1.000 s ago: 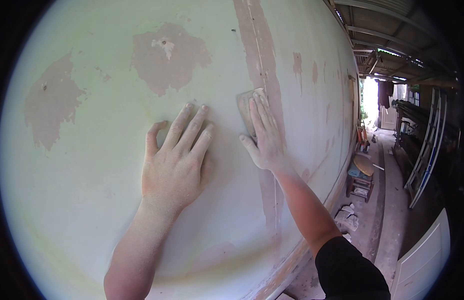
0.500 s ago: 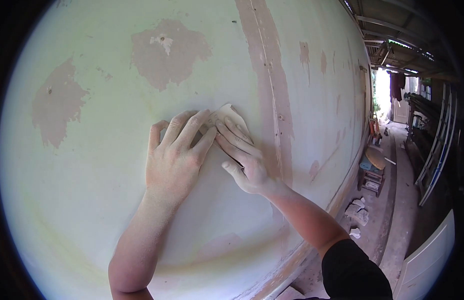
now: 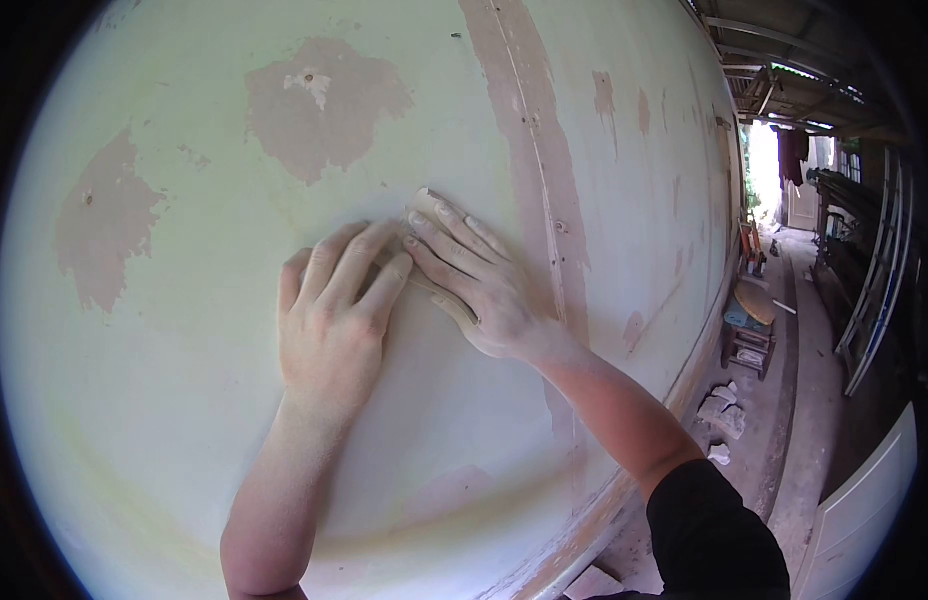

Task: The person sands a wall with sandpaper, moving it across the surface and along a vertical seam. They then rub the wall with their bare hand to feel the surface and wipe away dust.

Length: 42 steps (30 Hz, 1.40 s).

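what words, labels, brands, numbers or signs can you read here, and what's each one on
None that can be read.
The pale green wall with pinkish-brown patches shows spots and stains, no lettering.
No print shows on the visible part of the thin beige sheet under the right hand, nor on the black fabric sleeve.
Things farther along the grey floor are too small and blurred to tell.

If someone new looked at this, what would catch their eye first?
Probably the two dusty hands, left and right, close together mid-wall, the right one pressing a sanding sheet to the surface. Next, the pinkish patches on the pale wall: a long strip right of the hands and a ragged blotch above them.
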Each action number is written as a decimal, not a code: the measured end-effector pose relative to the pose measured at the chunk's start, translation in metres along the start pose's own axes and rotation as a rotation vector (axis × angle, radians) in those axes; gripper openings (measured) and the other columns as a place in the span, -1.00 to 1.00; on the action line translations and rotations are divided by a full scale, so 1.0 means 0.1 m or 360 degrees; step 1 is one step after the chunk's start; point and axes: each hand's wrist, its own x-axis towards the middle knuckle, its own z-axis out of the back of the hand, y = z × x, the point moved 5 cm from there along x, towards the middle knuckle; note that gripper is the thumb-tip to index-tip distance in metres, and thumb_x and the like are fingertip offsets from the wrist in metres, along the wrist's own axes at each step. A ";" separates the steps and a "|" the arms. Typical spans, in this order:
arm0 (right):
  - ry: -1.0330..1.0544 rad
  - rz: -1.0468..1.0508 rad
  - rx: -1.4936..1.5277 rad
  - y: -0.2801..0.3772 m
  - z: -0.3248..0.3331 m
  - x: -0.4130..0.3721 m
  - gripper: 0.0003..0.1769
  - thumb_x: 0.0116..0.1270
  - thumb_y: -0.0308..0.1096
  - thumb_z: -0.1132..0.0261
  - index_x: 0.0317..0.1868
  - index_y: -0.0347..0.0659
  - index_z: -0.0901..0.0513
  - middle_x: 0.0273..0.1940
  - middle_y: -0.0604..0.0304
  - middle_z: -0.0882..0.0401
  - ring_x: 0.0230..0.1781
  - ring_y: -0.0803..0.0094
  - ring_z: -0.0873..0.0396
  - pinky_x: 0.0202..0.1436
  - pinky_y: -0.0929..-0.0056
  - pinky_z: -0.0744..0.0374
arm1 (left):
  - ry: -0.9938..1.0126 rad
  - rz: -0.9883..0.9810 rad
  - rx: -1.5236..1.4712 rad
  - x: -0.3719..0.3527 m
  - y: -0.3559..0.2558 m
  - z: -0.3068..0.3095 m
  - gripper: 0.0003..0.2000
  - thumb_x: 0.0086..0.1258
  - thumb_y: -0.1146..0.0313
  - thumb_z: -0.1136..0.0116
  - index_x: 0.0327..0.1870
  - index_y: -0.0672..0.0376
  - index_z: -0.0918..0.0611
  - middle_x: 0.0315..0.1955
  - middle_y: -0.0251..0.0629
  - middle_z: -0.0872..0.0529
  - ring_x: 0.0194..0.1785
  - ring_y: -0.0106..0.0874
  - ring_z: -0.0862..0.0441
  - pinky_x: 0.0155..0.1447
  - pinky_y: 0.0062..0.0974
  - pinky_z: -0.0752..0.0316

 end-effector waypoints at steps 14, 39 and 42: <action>-0.0250 -0.1129 0.0116 -1.15 0.39 0.66 -0.50 0.70 -0.32 -0.04 0.49 -0.44 -0.45 0.59 -0.28 -0.26 0.57 -0.16 -0.31 0.59 0.02 -0.40 | 0.0203 0.0292 0.0255 0.02 0.00 -0.04 -0.47 0.45 0.26 -0.25 0.47 -0.09 -0.54 0.60 -0.46 -0.41 0.66 -0.41 -0.30 0.69 -0.05 -0.15; -0.0240 -0.0413 -0.0183 -0.30 0.04 -0.73 -0.50 0.49 -0.53 -0.30 0.41 -0.39 -0.56 0.48 -0.25 -0.45 0.56 -0.13 -0.38 0.57 0.06 -0.46 | 0.0419 0.0176 -0.0043 0.29 0.21 0.24 0.06 -0.13 0.00 -0.70 0.58 -0.33 -0.45 0.67 -0.57 -0.27 0.74 -0.40 -0.10 0.81 0.00 0.12; -0.0248 -0.0388 -0.0211 -0.45 0.13 -0.34 -0.46 0.45 -0.56 -0.31 0.42 -0.44 -0.52 0.47 -0.28 -0.45 0.55 -0.24 -0.36 0.57 -0.01 -0.45 | 0.0399 0.0133 -0.0037 0.40 0.23 0.16 -0.02 -0.07 -0.04 -0.66 0.55 -0.34 -0.49 0.65 -0.60 -0.31 0.73 -0.40 -0.12 0.81 0.00 0.11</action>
